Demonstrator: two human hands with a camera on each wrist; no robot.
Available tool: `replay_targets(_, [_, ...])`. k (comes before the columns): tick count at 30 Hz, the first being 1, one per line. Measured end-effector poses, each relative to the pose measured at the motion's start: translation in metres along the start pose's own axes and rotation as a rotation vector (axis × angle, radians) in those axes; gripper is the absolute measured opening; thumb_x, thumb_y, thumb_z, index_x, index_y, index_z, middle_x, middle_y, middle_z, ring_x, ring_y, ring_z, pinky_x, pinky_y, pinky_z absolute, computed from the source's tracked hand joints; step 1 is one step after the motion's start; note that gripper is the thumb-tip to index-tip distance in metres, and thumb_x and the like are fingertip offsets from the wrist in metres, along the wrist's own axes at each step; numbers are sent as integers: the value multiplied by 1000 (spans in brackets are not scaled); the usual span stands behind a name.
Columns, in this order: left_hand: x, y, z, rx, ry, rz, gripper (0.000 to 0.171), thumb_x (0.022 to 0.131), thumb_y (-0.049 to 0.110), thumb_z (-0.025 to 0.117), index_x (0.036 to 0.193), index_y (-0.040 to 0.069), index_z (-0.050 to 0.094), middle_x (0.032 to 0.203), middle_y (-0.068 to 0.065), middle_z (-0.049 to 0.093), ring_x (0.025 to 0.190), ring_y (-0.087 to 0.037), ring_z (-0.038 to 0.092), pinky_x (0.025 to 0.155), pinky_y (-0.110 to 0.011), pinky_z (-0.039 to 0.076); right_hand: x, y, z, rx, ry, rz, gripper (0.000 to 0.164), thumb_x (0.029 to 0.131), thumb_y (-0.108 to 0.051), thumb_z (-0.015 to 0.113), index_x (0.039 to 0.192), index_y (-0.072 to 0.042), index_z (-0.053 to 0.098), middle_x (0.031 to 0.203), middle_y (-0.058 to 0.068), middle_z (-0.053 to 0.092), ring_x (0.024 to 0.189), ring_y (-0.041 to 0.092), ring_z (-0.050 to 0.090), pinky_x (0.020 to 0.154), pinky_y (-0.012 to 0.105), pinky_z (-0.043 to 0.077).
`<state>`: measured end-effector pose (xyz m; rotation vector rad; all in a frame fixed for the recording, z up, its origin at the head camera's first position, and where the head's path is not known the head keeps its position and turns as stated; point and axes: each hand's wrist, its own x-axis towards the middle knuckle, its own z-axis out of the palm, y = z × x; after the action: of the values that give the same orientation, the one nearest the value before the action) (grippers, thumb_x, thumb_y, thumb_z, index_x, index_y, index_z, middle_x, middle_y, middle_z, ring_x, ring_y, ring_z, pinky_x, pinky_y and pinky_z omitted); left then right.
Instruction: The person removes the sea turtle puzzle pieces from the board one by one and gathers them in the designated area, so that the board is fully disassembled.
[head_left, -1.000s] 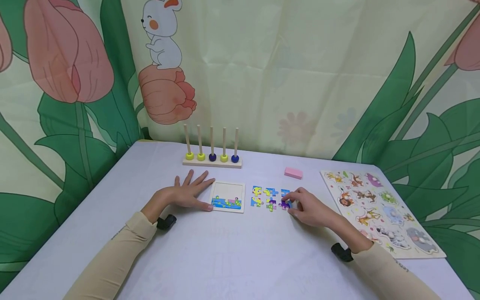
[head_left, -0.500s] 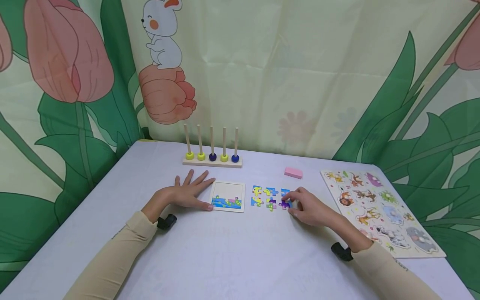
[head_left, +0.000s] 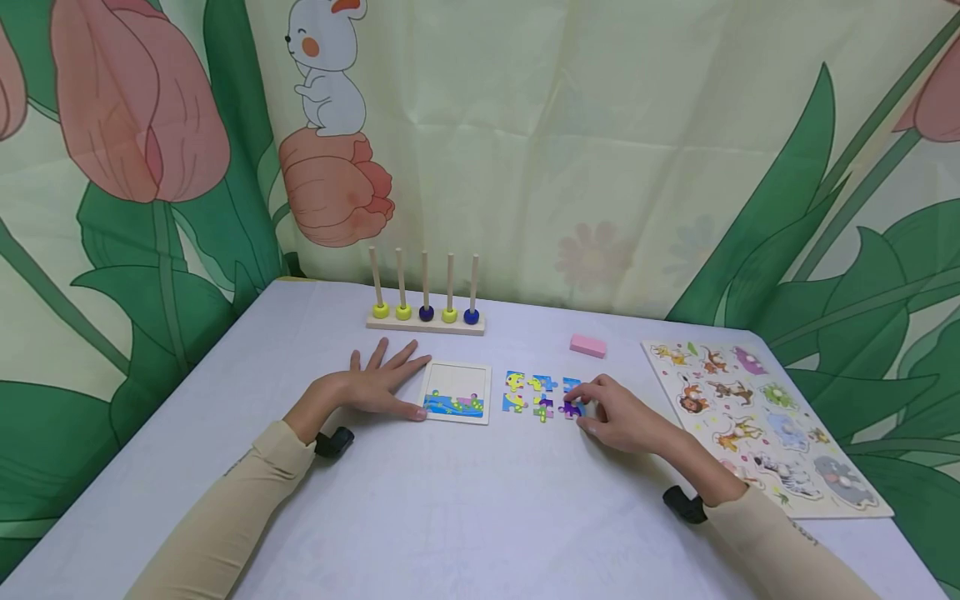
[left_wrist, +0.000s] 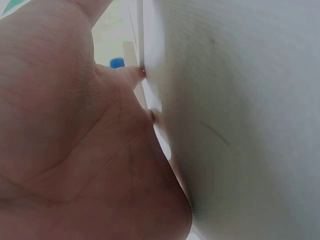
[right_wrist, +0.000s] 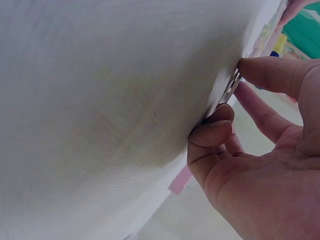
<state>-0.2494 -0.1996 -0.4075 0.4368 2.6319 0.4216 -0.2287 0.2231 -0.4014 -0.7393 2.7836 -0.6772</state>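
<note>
My left hand (head_left: 382, 389) lies spread on the table, its thumb and a fingertip at the left edge of a small square puzzle tray (head_left: 489, 392). Blue and green pieces (head_left: 453, 406) fill the tray's lower part; its upper part shows bare wood. To its right lie several loose jigsaw pieces (head_left: 514, 403) in rows. My right hand (head_left: 618, 414) pinches a purple jigsaw piece (head_left: 572, 410) at the right end of the near row, thumb on the near side. In the right wrist view, thin piece edges show between thumb (right_wrist: 265, 75) and fingers. The left palm (left_wrist: 90, 140) hides the tray's surface in the left wrist view.
A wooden peg stand (head_left: 426, 325) with yellow and dark blue beads stands behind the tray. A pink block (head_left: 588, 346) lies behind the loose pieces. An animal knob-puzzle board (head_left: 757, 425) lies at the right, close to the right forearm. A printed curtain (head_left: 510, 150) hangs behind the table.
</note>
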Motion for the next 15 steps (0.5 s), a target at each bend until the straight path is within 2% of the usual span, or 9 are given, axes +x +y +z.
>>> replay_targets(15, [1, -1, 0, -7, -1, 1, 113, 86, 79, 65, 172, 28, 14, 182, -8, -9, 162, -51, -23, 118, -84, -15, 0, -1, -1, 11, -4, 6, 35, 98, -11, 72, 134, -12, 69, 118, 12, 60, 84, 15, 49, 69, 24, 41])
